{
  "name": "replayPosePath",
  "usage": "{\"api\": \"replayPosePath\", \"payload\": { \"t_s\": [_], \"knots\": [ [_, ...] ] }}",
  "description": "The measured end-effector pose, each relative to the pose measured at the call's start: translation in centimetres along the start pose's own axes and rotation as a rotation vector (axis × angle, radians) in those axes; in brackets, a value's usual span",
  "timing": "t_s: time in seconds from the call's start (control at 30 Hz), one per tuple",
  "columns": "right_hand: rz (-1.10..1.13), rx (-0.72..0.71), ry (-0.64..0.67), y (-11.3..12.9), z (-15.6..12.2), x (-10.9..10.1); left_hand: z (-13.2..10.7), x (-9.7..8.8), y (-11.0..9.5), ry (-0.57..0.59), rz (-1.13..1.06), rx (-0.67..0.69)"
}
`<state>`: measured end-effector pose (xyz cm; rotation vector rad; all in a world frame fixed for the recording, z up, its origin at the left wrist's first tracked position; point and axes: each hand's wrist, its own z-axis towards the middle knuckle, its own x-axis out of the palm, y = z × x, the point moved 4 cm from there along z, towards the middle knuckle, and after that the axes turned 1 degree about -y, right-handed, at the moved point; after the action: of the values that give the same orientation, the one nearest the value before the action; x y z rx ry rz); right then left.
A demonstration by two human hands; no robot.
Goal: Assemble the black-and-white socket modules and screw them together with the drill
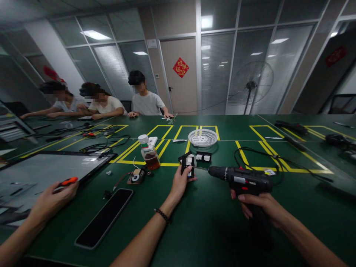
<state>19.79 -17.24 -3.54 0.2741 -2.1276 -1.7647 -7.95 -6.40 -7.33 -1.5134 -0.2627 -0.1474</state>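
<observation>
My left hand (180, 181), with a dark beaded bracelet at its wrist, grips a small black-framed part with white pieces (189, 160), perhaps a switch or socket module. Wrapped round the handle of a black cordless drill (244, 180) is my right hand (263, 204). The drill points left, and its thin bit reaches the edge of the held part; I cannot tell whether it touches a screw. Just behind my left hand lies a similar black frame with white pieces (203, 157).
A white plastic basket (203, 138) stands beyond. Left are a bottle of brown liquid (151, 158), a small wired device (136, 177) and a phone (105, 218). Another person's hand (66, 190) holds an orange-handled tool. Cables (264, 155) lie right; several people sit across the table.
</observation>
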Motion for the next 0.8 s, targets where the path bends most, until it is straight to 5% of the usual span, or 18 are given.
{"api": "replayPosePath", "payload": {
  "t_s": [0.8],
  "knots": [
    [0.022, 0.039, -0.040, 0.6, -0.1, 0.6, -0.1, -0.1, -0.1, 0.006, 0.006, -0.005]
  ]
}}
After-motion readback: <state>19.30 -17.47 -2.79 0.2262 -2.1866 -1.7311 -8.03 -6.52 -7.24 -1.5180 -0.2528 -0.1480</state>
